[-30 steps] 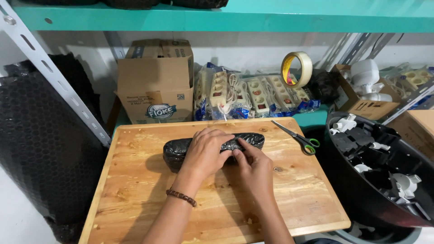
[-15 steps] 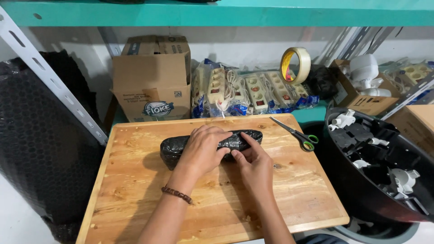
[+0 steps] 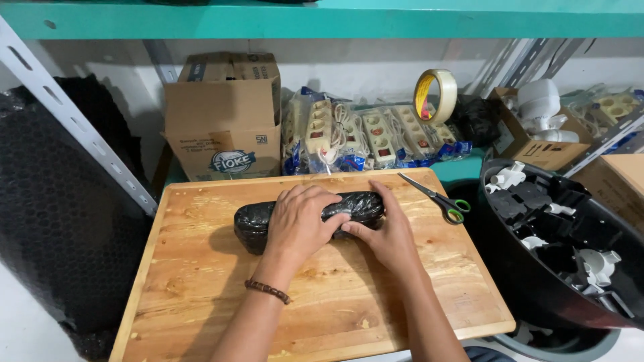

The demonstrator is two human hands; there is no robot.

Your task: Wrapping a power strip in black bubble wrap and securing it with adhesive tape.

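Our left hand [image 3: 303, 224] presses flat over the black-wrapped bundle [image 3: 258, 224] lying mid-counter [image 3: 201, 295] while our right hand [image 3: 386, 234] pinches its end (scissors [image 3: 439, 199] lie near), so we judge the slick wrap could slip loose if pressure eases.

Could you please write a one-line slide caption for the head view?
Left hand and right hand press a long black plastic-wrapped bundle on a wooden board.
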